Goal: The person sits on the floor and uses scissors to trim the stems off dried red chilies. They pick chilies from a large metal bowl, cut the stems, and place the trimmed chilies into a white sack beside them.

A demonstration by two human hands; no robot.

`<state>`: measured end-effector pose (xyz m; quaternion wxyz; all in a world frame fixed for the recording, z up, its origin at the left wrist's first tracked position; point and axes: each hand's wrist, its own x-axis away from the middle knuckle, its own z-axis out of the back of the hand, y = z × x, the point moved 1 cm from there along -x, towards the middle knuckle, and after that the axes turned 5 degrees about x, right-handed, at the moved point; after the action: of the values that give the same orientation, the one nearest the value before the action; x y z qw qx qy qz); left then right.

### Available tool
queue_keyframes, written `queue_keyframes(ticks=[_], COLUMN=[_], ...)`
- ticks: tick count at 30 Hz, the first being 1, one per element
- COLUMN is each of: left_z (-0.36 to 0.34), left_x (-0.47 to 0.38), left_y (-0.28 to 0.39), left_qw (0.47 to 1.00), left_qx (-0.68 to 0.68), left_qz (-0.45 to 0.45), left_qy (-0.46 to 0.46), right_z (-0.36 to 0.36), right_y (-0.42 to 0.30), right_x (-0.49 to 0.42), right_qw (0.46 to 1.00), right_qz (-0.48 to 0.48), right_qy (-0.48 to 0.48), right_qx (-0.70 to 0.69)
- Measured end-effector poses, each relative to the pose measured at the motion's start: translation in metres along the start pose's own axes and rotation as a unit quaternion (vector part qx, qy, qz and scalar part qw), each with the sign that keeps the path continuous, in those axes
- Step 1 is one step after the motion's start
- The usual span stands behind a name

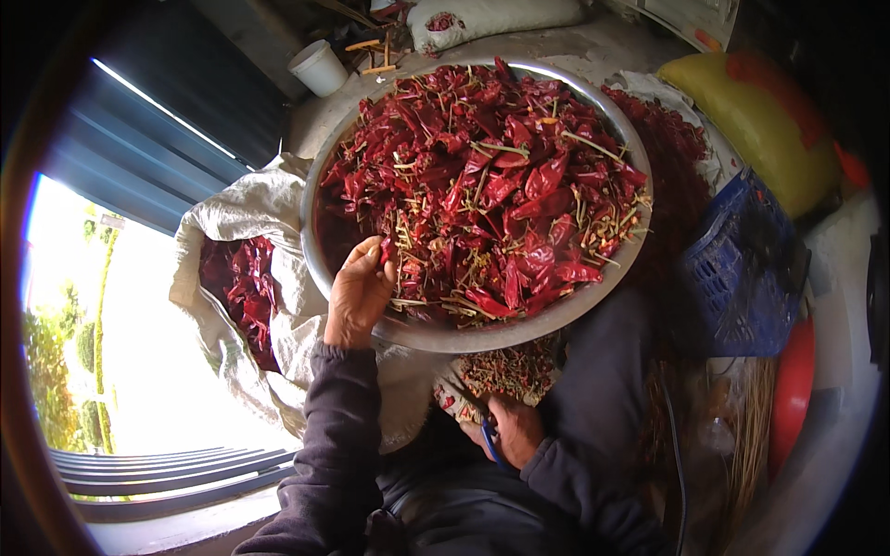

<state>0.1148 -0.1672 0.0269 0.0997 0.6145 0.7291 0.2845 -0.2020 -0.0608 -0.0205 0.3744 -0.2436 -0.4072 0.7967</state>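
A wide metal basin (445, 338) heaped with dried red chili peppers (487, 187), stems and loose seeds stands before me. Over its near left part, my left hand (363, 288) pinches a small piece of red chili (385, 250) between thumb and fingers. Below the near rim, my right hand (511, 425) holds scissors with blue handles (491, 441), their dark blades pointing up and left. Whether the blades are apart is hard to tell. Cut stems and chili bits (511, 368) lie beneath the basin, close to the right hand.
Left of the basin, a white woven sack (229, 215) holds red chilies. A white bucket (320, 68) and a full sack (497, 21) are beyond it. On the right are a blue plastic crate (744, 271), a yellow sack (751, 125) and more chilies (660, 139).
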Motion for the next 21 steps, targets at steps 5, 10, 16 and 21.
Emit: queue_keyframes(ticks=[5, 10, 16, 21], left_z=[-0.026, -0.027, -0.019, -0.012], left_x=[0.076, 0.139, 0.180, 0.196], left_y=[-0.030, -0.065, -0.083, -0.099], left_qw=[0.999, 0.994, 0.990, 0.976], left_qx=[-0.001, -0.013, -0.069, -0.050], left_qz=[0.022, 0.050, 0.025, 0.060], left_qy=[0.030, 0.096, 0.122, 0.201], right_z=[0.001, 0.007, 0.014, 0.000], right_y=[0.000, -0.003, -0.020, -0.012], right_x=[-0.002, 0.000, -0.004, 0.002], right_qw=[0.995, 0.993, 0.979, 0.977], right_qz=[0.019, 0.016, 0.112, 0.083], right_qy=[0.102, 0.108, 0.139, 0.093], right_qx=[-0.010, 0.035, 0.098, 0.172])
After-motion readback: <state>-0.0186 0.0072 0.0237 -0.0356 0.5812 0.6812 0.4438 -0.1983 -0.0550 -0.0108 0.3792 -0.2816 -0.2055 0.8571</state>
